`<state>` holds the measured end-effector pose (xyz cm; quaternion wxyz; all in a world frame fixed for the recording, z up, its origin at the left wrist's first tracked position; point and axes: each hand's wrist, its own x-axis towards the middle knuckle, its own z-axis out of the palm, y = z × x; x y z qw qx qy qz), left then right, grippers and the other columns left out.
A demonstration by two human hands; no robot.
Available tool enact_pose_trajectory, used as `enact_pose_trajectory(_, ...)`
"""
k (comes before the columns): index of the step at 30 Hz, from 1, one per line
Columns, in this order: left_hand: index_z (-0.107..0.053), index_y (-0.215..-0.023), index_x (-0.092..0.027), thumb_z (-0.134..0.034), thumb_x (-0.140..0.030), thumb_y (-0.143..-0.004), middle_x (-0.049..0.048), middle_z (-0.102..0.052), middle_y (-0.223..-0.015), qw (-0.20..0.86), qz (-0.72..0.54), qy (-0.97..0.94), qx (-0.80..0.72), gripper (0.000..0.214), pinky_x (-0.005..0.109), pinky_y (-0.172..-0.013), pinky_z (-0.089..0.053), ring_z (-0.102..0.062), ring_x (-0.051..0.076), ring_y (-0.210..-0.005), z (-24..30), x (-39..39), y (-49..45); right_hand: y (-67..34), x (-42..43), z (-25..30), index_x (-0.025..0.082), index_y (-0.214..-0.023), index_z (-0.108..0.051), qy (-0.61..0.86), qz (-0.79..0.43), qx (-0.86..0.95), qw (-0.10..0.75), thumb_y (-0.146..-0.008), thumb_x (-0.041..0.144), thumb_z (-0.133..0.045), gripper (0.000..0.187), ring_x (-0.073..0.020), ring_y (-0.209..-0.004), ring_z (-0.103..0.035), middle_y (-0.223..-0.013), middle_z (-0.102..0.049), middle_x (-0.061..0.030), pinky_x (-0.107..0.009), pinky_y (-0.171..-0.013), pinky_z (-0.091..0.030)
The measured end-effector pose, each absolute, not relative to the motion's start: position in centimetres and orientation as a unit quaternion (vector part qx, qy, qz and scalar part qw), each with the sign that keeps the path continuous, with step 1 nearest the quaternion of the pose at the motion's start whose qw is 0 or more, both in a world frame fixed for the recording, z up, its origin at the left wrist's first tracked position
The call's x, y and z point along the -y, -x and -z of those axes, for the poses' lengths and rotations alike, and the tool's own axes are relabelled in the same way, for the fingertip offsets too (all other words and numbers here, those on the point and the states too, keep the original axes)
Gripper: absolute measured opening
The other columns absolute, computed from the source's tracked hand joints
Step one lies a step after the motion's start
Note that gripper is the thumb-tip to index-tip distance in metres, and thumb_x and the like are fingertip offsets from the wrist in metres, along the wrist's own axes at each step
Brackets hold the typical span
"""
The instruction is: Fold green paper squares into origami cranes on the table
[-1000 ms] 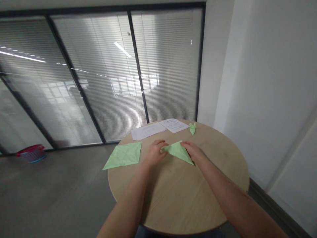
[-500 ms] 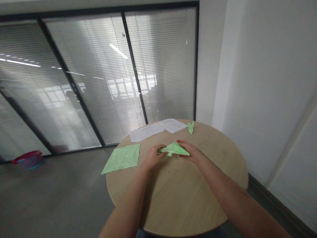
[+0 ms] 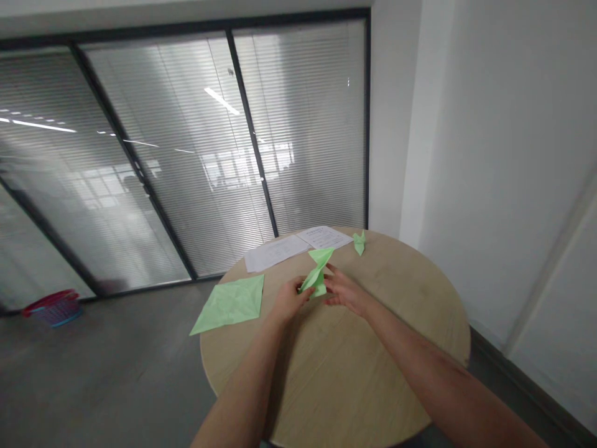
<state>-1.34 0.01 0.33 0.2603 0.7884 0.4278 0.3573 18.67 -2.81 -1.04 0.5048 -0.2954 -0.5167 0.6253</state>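
Observation:
A folded light-green paper (image 3: 318, 271) stands lifted above the round wooden table (image 3: 354, 367), one flap raised upright. My left hand (image 3: 288, 300) pinches its lower left corner. My right hand (image 3: 344, 291) grips its right side, fingers curled against the paper. Both hands meet over the table's middle.
A flat green paper square (image 3: 229, 303) hangs over the table's left edge. Two white printed sheets (image 3: 298, 244) lie at the far edge, with a small folded green paper figure (image 3: 359, 242) beside them. Glass partitions with blinds stand behind. A red basket (image 3: 51, 306) sits on the floor far left.
The folded green paper was lying flat as a triangle under both hands; it has been lifted and one flap turned upright. My right hand moved left, closer to the left hand.

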Motion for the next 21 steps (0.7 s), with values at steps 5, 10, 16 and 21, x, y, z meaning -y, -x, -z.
enact_pose_trajectory(5,-0.069,-0.116,-0.022,-0.064,-0.031,-0.082,0.0048,-0.071,-0.112,0.254,-0.333,-0.824,-0.383,0.036,0.027,-0.072,-0.052,-0.067,0.017,-0.077,-1.0,0.8,0.8,-17.7,2.8,1.3,0.035,-0.135,-0.042,0.318,-0.592,0.514,0.533,-0.079,0.040,-0.072,0.064,-0.0184,-0.094,-0.065,-0.128,-0.059,-0.0047,-0.026,-0.065,-0.055)
enact_pose_trajectory(10,-0.070,-0.115,-0.022,-0.062,-0.035,-0.085,0.0054,-0.072,-0.112,0.270,-0.327,-0.830,-0.363,0.034,0.027,-0.071,-0.052,-0.068,0.017,-0.076,-1.4,1.4,0.2,-17.6,2.3,1.9,0.034,-0.138,-0.039,0.321,-0.591,0.499,0.546,-0.078,0.035,-0.071,0.068,-0.0172,-0.088,-0.066,-0.116,-0.064,-0.0039,-0.028,-0.067,-0.057)
enact_pose_trajectory(16,-0.072,-0.107,-0.017,-0.054,-0.032,-0.088,0.0075,-0.074,-0.105,0.269,-0.324,-0.830,-0.367,0.030,0.027,-0.071,-0.051,-0.068,0.020,-0.080,-1.5,1.3,0.1,-17.8,1.9,2.5,0.029,-0.125,-0.049,0.326,-0.589,0.500,0.545,-0.077,0.030,-0.067,0.051,-0.0182,-0.085,-0.068,-0.110,-0.066,-0.0038,-0.031,-0.067,-0.058)
enact_pose_trajectory(21,-0.070,-0.103,-0.018,-0.052,-0.014,-0.081,0.0069,-0.074,-0.095,0.142,-0.287,-0.846,-0.427,0.028,0.028,-0.074,-0.048,-0.067,0.020,-0.083,-0.8,1.3,-0.7,-17.4,1.0,3.5,0.017,-0.095,-0.060,0.403,-0.564,0.477,0.540,-0.076,0.027,-0.058,0.022,-0.0196,-0.077,-0.067,-0.089,-0.068,-0.0071,-0.032,-0.064,-0.059)
